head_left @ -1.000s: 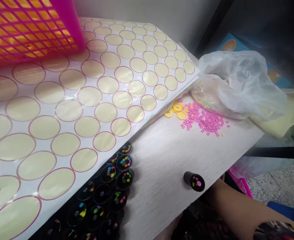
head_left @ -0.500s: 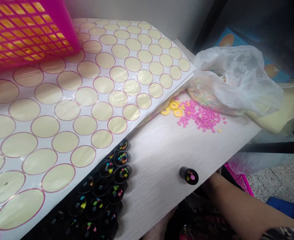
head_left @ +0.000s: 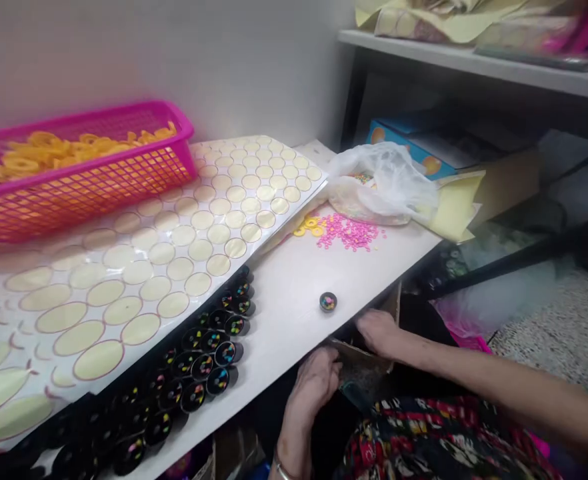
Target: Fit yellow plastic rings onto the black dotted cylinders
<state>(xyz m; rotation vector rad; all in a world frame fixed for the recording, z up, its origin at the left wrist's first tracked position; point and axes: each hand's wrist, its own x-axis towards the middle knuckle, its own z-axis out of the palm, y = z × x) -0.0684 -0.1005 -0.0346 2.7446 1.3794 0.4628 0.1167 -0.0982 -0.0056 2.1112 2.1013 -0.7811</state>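
Below the table's front edge, my left hand is at the near side of an open cardboard box. Its fingers are curled in, and whatever they may hold is hidden. My right hand reaches down into the box, its fingertips out of sight behind the table edge. On the table just above the hands stands one small black cup with bits of pink and yellow inside. To the left, many similar black cups with coloured bits stand packed in rows.
A sheet printed with pale ovals lies left of the cups, under a pink basket of yellow rings. Pink beads, a few yellow rings and a plastic bag are at the back. A shelf overhangs the right.
The view has tilted up and drawn back, bringing both hands, the box and the shelf into sight. The single black cup still stands apart on the table.
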